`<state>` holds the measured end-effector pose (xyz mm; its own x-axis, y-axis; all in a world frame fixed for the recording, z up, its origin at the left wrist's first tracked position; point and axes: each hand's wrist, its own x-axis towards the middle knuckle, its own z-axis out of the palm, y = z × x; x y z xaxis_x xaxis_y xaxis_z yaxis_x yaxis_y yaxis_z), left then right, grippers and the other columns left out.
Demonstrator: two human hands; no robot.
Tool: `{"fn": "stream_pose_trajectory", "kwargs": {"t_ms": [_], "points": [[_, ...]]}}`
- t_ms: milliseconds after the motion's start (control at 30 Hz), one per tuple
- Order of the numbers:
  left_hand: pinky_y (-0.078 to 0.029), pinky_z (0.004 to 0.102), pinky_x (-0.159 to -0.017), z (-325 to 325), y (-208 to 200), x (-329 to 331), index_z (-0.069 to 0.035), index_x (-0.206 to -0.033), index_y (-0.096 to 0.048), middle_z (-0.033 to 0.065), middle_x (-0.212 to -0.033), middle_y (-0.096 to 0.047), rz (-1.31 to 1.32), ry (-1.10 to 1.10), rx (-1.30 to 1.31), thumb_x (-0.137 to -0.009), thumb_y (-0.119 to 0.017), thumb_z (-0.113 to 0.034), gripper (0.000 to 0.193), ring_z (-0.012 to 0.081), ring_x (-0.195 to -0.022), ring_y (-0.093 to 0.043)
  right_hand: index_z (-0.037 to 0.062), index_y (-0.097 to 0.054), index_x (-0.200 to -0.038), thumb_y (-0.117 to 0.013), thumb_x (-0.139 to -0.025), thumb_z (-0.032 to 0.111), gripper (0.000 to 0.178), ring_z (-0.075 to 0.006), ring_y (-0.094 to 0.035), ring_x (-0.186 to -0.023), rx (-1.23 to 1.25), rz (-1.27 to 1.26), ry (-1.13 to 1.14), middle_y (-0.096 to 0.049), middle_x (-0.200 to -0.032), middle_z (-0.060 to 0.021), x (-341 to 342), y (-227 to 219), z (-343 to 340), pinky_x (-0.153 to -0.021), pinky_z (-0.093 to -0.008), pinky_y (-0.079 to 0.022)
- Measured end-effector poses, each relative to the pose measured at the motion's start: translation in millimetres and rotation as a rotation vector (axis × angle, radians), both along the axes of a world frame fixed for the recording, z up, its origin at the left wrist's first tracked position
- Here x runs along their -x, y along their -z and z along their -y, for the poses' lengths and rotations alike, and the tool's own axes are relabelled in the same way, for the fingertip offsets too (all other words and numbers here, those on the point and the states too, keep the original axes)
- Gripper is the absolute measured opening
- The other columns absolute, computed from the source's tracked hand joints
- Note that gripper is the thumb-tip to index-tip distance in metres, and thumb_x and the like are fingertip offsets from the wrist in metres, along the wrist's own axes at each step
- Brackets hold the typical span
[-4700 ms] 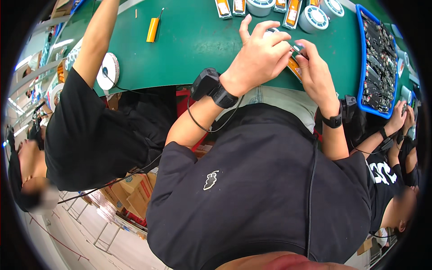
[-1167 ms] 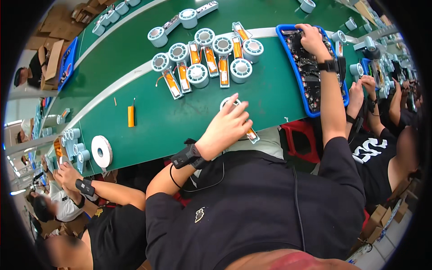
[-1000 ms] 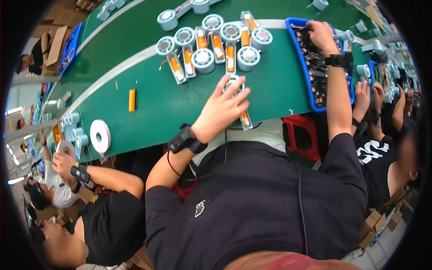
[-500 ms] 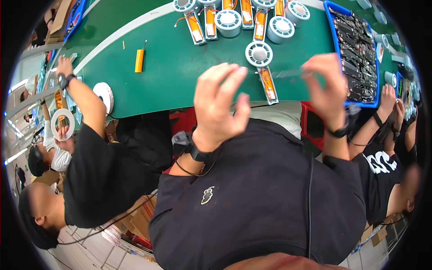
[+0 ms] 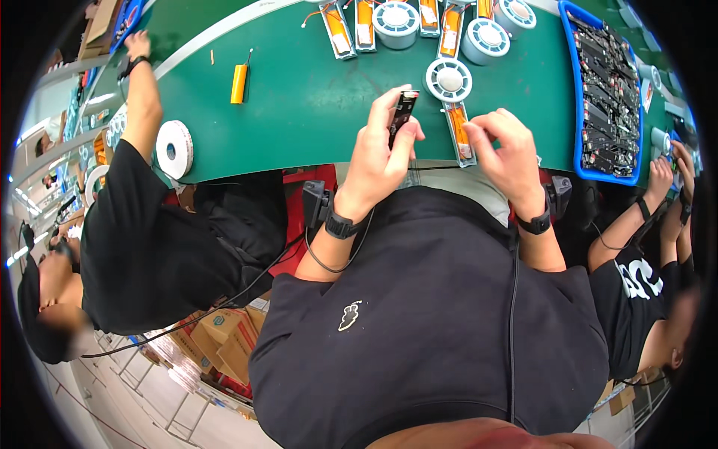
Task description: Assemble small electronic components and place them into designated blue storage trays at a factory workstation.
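Observation:
My left hand (image 5: pixel 376 161) is closed around a narrow black circuit board (image 5: pixel 402 118), held on end above the table's near edge. To its right, my right hand (image 5: pixel 508 153) has its fingers curled into a pinch beside the handle of a grey device (image 5: pixel 449 80). Whether the fingertips touch the handle or hold something small cannot be made out. The device has a round, slotted head, and its open handle shows an orange battery (image 5: pixel 458 120). Its handle points toward me.
Several similar devices (image 5: pixel 396 24) stand at the back. A blue bin (image 5: pixel 641 161) of black circuit boards is on the right. A loose orange battery (image 5: pixel 238 84) and a white reel (image 5: pixel 174 150) lie left on the green table (image 5: pixel 299 112). Co-workers sit on both sides.
My left hand, open before, now grips a black circuit board. My right hand has moved left and nearer, away from the blue bin toward the device's handle. The left co-worker's arm reaches farther forward.

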<state>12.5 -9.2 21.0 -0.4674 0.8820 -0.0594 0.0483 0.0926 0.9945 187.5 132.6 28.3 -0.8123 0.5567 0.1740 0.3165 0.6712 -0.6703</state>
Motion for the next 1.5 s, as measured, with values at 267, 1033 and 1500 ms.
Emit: {"fn": "stream_pose_trajectory", "kwargs": {"t_ms": [267,1033,1500], "points": [[-0.048,0.0252,-0.06,-4.0,9.8,-3.3,-0.001,-0.123,-0.056,0.0052,-0.084,-0.066,0.02,0.1,-0.025,-0.101,-0.058,-0.006,0.023,0.0095,-0.064,-0.059,-0.0001,-0.07,-0.094,-0.071,-0.094,0.008,0.009,-0.0194,-0.058,-0.064,-0.055,-0.091,0.147,-0.064,-0.074,-0.0075,11.0,-7.2,-19.0,-0.06,-0.0305,-0.046],[-0.045,0.0205,-0.065,-13.1,25.1,-13.4,-0.003,-0.11,-0.057,0.0035,-0.087,-0.064,0.254,0.067,-0.075,-0.1,-0.056,-0.006,0.01,0.0072,-0.073,-0.058,-0.0015,-0.07,-0.108,-0.064,-0.092,-0.006,0.018,-0.0209,-0.072,-0.08,0.133,-0.303,0.061,-0.076,-0.099,-0.0128,14.9,-2.1,-3.1,-0.068,-0.0287,-0.054],[-0.03,0.0217,-0.048,-19.7,11.8,10.2,-0.004,-0.139,-0.053,-0.001,-0.08,-0.052,0.557,0.111,-0.093,-0.108,-0.051,-0.018,0.034,0.0035,-0.054,-0.035,-0.0005,-0.07,-0.101,-0.072,-0.086,-0.007,0.017,-0.0082,-0.057,-0.067,0.284,-0.318,-0.067,-0.068,-0.092,-0.007,33.6,15.4,0.3,-0.056,-0.0225,-0.042]]}}
